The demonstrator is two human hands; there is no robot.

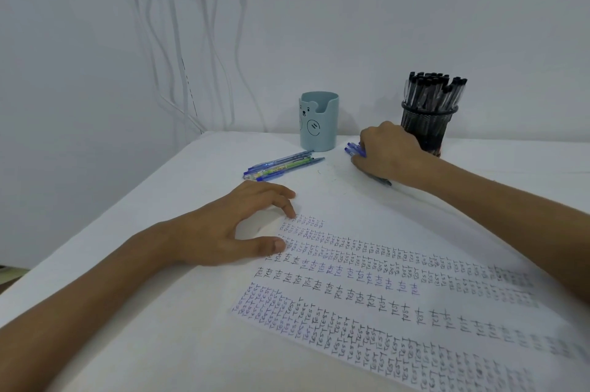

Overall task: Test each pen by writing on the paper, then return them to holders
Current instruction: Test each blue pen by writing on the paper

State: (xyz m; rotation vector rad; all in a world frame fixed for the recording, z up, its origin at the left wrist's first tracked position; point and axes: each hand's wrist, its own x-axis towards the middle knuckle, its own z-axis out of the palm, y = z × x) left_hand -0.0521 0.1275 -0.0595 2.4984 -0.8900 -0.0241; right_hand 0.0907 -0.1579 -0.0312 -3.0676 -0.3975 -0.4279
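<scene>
1. Right grip [391, 152]: I read it knuckles-up, fingers curled down and clamped round a bundle of blue pens [352, 148] that lies on the desk [143, 327].
   - The long axis of the bundle runs under the palm. The blue ends stick out past the fingertips on the far-left side of the grip, and one dark tip shows beneath the wrist on the near-right side.
   - The mesh holder [426, 126] stands just behind this grip, close to the back of the hand. It is packed with black-capped pens [431, 91], upright and fanned slightly outward.

2. Left grip [230, 232]: fingers apart and relaxed, holding nothing. The fingertips and thumb rest on the upper-left corner of the paper [351, 283].
   - The paper extends from this grip toward the near right. It is covered with rows of the handwritten word "TEST".

3. Loose pens [281, 165]: these lie flat on the desk just beyond the left grip's fingers, side by side and roughly parallel.
   - Their long axis is diagonal. The tapered ends point away toward the blue holder [318, 123], and the button ends sit nearest the left grip.
   - The blue holder stands upright between the two grips, farther back, with its bear face toward me.
</scene>
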